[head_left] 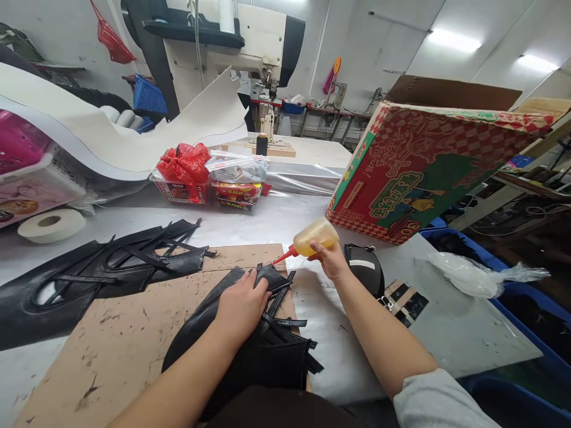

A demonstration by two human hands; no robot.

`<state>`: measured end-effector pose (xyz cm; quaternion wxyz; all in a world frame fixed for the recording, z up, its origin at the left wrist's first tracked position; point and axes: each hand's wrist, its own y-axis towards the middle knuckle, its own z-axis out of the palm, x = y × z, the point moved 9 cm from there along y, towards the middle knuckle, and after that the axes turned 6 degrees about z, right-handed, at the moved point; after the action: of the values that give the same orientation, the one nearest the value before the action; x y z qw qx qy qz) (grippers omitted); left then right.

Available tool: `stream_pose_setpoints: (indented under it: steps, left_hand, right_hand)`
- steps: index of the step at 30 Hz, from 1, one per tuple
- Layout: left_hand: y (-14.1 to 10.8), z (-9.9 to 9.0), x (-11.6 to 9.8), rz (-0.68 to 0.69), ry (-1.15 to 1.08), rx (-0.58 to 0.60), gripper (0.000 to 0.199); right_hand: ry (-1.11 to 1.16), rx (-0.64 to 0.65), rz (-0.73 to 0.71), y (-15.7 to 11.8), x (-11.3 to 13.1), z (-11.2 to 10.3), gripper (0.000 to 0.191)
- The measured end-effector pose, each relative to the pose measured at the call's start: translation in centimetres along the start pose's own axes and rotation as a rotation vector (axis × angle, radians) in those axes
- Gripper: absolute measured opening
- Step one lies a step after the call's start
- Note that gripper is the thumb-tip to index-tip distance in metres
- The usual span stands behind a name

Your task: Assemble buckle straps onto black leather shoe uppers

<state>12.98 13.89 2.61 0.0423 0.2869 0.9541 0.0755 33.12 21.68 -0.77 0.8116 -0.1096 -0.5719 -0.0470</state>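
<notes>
Right hand (329, 260) grasps the bottle (314, 236), likely light, best squeezed mid-body, beyond the far-right corner of the cardboard (129, 333), left hand (239, 304), pinch unclear, resting on supple-looking black leather (276, 364) across the right edge!

Bare tabletop (285, 223) between the bottle (314, 238) and the food packs (236, 195) leaves a hand room to cross. To the right, the tall box (423, 172) and, just beside the right hand (329, 258), a black case (366, 272) narrow the way. Bare cardboard (129, 333) gives a gap left of the left hand (243, 300); past it lie a flat leather piece (89, 267) and a roll (51, 233).
</notes>
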Motion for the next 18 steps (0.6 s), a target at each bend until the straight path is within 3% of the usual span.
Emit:
stream_pose_setpoints:
  steps: [9,18]
  left_hand:
    - [0.0,0.0,-0.1,0.019,-0.016,-0.021,0.015]
    - [0.0,-0.1,-0.1,0.011,-0.019,-0.023,0.014]
  right_hand:
    - [-0.102,0.005,0.007,0.5,-0.5,0.3,0.058]
    - [-0.152,0.02,-0.005,-0.1,-0.2,-1.1,0.057]
